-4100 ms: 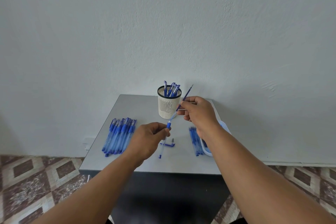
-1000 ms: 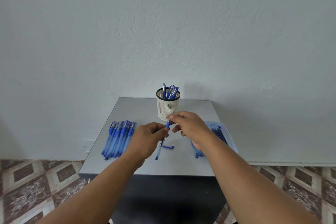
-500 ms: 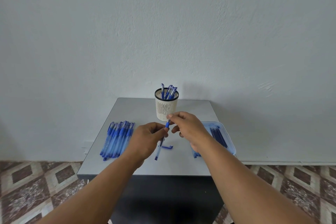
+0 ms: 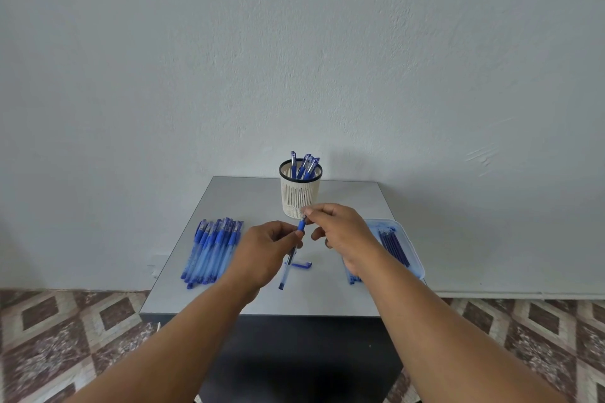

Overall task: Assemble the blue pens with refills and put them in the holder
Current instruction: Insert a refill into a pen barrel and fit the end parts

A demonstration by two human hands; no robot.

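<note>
Over the middle of the grey table (image 4: 248, 193), my left hand (image 4: 262, 249) grips a blue pen barrel (image 4: 285, 271) that slants down toward me. My right hand (image 4: 340, 232) pinches the pen's upper tip end (image 4: 302, 221) between thumb and forefinger. The cream mesh holder (image 4: 300, 193) stands just behind my hands with several blue pens (image 4: 306, 165) in it. A blue pen cap (image 4: 302, 266) lies on the table under my hands.
A row of several blue pens (image 4: 212, 249) lies on the left of the table. At the right edge sits a pale blue tray (image 4: 411, 252) with dark refills (image 4: 394, 247). More blue parts (image 4: 353, 278) lie beside it. Patterned floor tiles surround the table.
The long refill that stuck out of the barrel 4 s ago is now inside it. My right hand has come down to the pen's tip and stayed there over the last second.
</note>
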